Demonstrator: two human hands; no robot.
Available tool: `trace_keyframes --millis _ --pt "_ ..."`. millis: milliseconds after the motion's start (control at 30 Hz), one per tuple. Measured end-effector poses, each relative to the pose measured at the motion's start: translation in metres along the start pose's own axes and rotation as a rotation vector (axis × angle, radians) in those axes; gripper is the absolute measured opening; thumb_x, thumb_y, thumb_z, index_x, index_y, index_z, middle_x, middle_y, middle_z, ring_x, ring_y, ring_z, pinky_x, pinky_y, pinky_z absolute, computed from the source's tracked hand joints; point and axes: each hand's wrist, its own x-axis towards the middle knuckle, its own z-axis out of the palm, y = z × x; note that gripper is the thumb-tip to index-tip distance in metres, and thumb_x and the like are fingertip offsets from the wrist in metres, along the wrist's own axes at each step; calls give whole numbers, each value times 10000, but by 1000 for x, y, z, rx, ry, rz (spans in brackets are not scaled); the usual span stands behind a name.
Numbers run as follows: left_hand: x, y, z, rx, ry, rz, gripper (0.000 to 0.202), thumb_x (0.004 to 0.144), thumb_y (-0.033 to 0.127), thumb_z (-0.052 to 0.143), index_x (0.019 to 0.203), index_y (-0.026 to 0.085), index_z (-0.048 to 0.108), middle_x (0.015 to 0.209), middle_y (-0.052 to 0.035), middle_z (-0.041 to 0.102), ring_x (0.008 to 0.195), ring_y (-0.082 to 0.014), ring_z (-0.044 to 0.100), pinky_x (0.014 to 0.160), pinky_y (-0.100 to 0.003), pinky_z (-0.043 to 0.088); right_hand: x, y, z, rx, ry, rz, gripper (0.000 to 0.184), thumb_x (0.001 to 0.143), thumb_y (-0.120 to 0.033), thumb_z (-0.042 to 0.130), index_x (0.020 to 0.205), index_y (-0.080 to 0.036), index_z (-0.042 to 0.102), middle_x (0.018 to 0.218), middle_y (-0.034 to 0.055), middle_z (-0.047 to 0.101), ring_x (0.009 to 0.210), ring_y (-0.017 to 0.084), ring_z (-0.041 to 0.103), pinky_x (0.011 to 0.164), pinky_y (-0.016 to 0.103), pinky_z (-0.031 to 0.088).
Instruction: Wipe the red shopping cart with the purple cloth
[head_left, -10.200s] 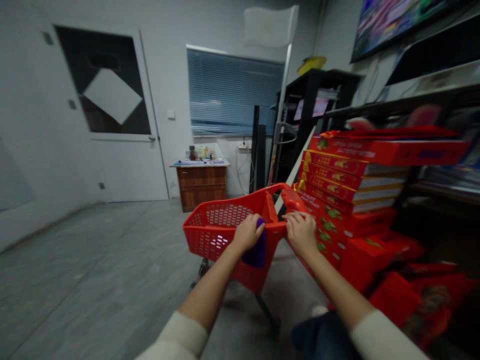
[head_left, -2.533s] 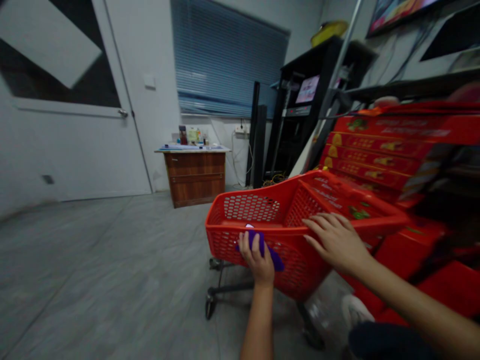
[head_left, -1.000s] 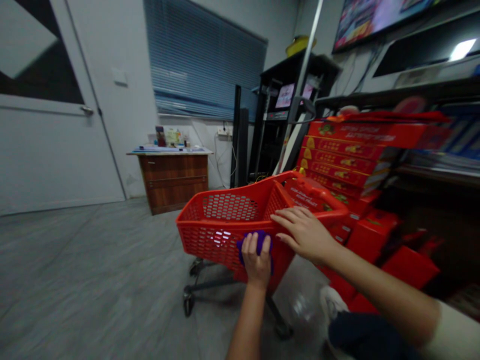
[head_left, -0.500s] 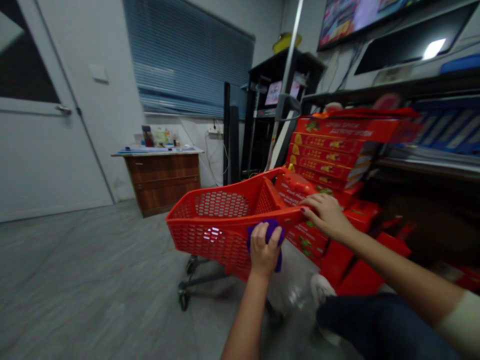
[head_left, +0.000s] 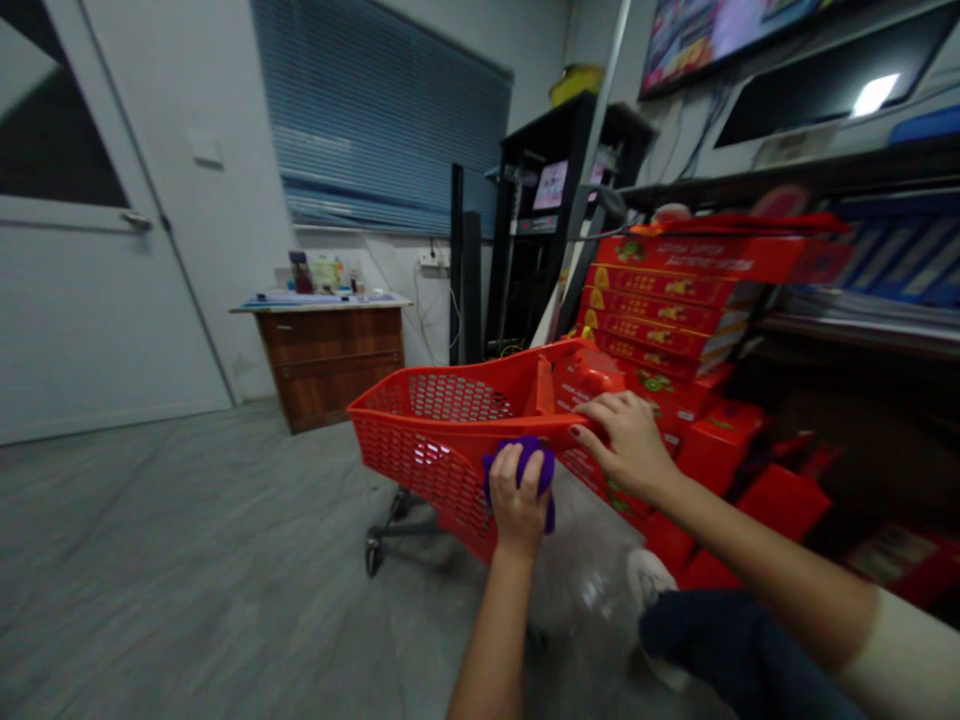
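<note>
A red plastic shopping cart (head_left: 435,455) with perforated basket walls stands in front of me on dark wheels. My left hand (head_left: 519,495) is closed on a purple cloth (head_left: 538,465) and presses it against the near side of the basket, just below the rim. Higher and to the right, my right hand (head_left: 630,440) grips the rim at the cart's rear end, fingers over the top and thumb on the near side. Part of the cloth is hidden under my left fingers.
Stacked red boxes (head_left: 660,320) rise close behind the cart on the right. A wooden cabinet (head_left: 337,360) with bottles on top stands beyond it, near a white door (head_left: 75,310). My shoe (head_left: 649,580) is on the grey floor beside clear plastic (head_left: 592,560).
The cart has turned slightly, its front end shifting right and its rear end left. Both hands have moved a little left, the cloth staying in my left hand.
</note>
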Motion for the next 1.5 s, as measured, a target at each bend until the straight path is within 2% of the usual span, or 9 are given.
trace_keyframes --millis 167,400,500,633,867,1067,1267,1400,1500 --pt "-30 -11 -7 60 46 -23 334 948 262 543 1280 220 544 1246 -134 543 1239 -253 506 1004 -423 472 4 -11 4 -8 23 -1 366 953 -462 454 1009 -199 703 975 83 668 938 247 492 848 403 338" --pt "24 -1 -17 -65 19 -85 395 948 261 543 1340 241 491 1340 -141 496 1287 -257 473 1066 -462 427 4 -35 7 -23 48 19 367 950 -482 466 1015 -203 695 1008 86 665 937 248 479 845 403 324" --pt "12 -8 -17 -19 105 -42 388 955 260 530 1339 236 486 1311 -142 502 1286 -255 469 1060 -454 427 4 -42 6 -12 39 14 361 945 -482 477 1034 -205 691 1042 87 666 949 248 476 853 402 327" --pt "-2 -16 -21 31 89 -174 416 943 215 541 1353 222 475 1296 -142 513 1245 -243 502 1026 -440 458 3 -43 7 6 50 15 360 953 -463 461 1059 -200 684 1066 92 669 977 257 477 873 413 329" --pt "40 -11 -27 -47 -10 -62 371 937 273 561 1306 246 526 1333 -138 501 1259 -263 496 1057 -476 436 2 -45 6 23 53 25 392 944 -491 460 1062 -195 688 1059 107 667 988 274 475 868 429 330" --pt "28 -10 -28 -37 81 -257 363 949 236 538 1310 218 504 1285 -130 517 1225 -225 516 1033 -429 456 2 -49 9 36 72 43 388 952 -480 440 1054 -195 683 1033 100 665 954 264 463 854 433 323" --pt "73 3 -42 -141 28 -170 352 956 324 536 1297 237 526 1323 -125 522 1242 -232 506 1067 -433 428 3 -68 9 62 72 40 406 948 -506 448 1082 -194 670 1046 103 652 971 272 468 868 441 321" --pt "86 -11 -50 -93 80 -377 319 968 337 502 1265 222 534 1245 -119 572 1197 -226 532 1050 -431 434 4 -79 10 105 69 29 449 934 -546 473 1110 -177 660 1042 105 649 954 268 467 869 443 324" --pt "97 -12 -59 -117 -16 -402 291 963 333 511 1231 229 559 1226 -101 591 1182 -218 544 1058 -427 432 3 -82 11 136 85 30 469 929 -567 474 1097 -171 659 1004 102 647 937 265 464 854 436 322"
